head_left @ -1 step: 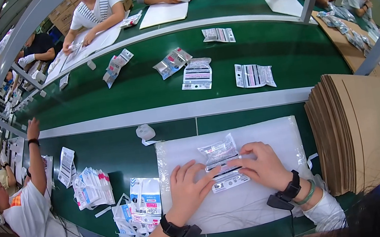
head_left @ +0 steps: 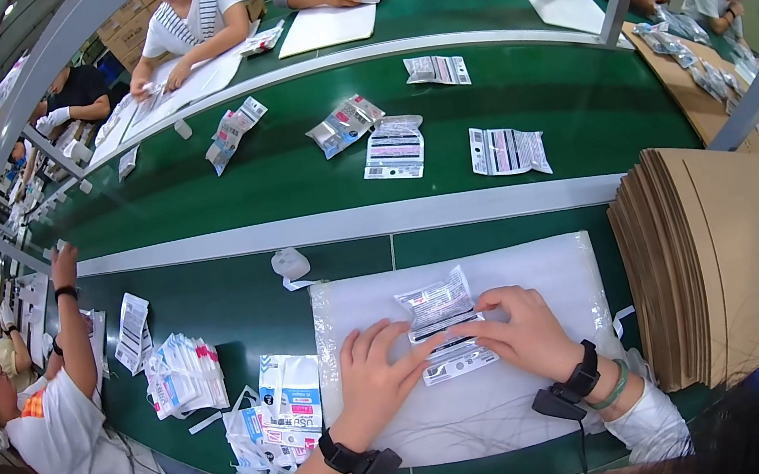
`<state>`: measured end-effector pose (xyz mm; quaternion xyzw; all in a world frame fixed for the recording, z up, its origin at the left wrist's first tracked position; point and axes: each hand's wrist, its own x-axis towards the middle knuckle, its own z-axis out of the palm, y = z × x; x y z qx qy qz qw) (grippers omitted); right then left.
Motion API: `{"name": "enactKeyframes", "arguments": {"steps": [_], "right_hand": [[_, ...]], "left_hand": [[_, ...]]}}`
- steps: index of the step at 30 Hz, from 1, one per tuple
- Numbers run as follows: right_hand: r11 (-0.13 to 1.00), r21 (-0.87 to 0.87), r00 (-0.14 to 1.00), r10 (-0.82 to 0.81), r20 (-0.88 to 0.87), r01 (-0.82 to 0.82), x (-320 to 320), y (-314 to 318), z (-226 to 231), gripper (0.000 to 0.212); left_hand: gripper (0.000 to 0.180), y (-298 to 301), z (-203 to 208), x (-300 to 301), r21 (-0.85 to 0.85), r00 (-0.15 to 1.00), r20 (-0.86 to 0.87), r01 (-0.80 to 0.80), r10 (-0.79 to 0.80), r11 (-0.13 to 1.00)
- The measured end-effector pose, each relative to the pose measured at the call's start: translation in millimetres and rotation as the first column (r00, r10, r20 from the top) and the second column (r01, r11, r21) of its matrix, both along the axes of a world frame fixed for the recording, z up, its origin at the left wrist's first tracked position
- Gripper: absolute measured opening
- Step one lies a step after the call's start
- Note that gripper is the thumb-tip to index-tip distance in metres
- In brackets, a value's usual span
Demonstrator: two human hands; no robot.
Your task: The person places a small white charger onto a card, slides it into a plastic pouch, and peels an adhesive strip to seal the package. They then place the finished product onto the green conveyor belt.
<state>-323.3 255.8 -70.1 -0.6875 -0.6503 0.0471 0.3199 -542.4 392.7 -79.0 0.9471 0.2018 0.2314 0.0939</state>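
A clear plastic packet (head_left: 439,302) with a printed card lies on a white foam-like sheet (head_left: 477,418) in front of me, its puffed end pointing away. My left hand (head_left: 376,378) is at its left side, thumb laid across the card and fingertips at the edge. From the right, my right hand (head_left: 523,334) rests its thumb on the card with curled fingers at the packet's upper right. Between them the hands grip and press the packet; the thumbs hide part of the card's middle.
Left of the sheet lie printed cards (head_left: 132,331), a banded card bundle (head_left: 184,375) and blue-white packages (head_left: 289,395). A tape roll (head_left: 289,264) sits beyond. Cardboard sheets (head_left: 691,273) stand at right. Packets (head_left: 509,151) lie past a rail (head_left: 347,226); co-workers sit around.
My hands and the packet look practically unmoved. At the left, a co-worker's raised hand has shifted slightly.
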Motion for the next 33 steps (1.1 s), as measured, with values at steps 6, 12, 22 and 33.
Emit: {"name": "enactKeyframes", "arguments": {"steps": [6, 12, 22, 33], "right_hand": [[0.999, -0.003, 0.997, 0.038, 0.066, -0.038, -3, 0, 6, 0.042], [0.999, -0.041, 0.999, 0.026, -0.035, -0.028, 18, -7, -4, 0.051], [0.998, -0.016, 0.913, -0.061, -0.402, 0.060, 17, 3, 8, 0.050], [0.992, -0.126, 0.952, 0.024, 0.306, 0.015, 39, 96, 53, 0.074]], "left_hand": [[0.035, 6, 4, -3, -0.064, 0.999, -0.005, 0.047, -0.048, 0.997], [0.034, 11, 8, -10, -0.138, 0.999, 0.006, 0.032, -0.032, 0.990], [0.021, 17, -1, -16, -0.250, 0.993, 0.108, 0.065, -0.038, 0.966], [0.019, 24, -10, -17, -0.212, 0.985, 0.157, 0.105, -0.072, 0.972]]}}
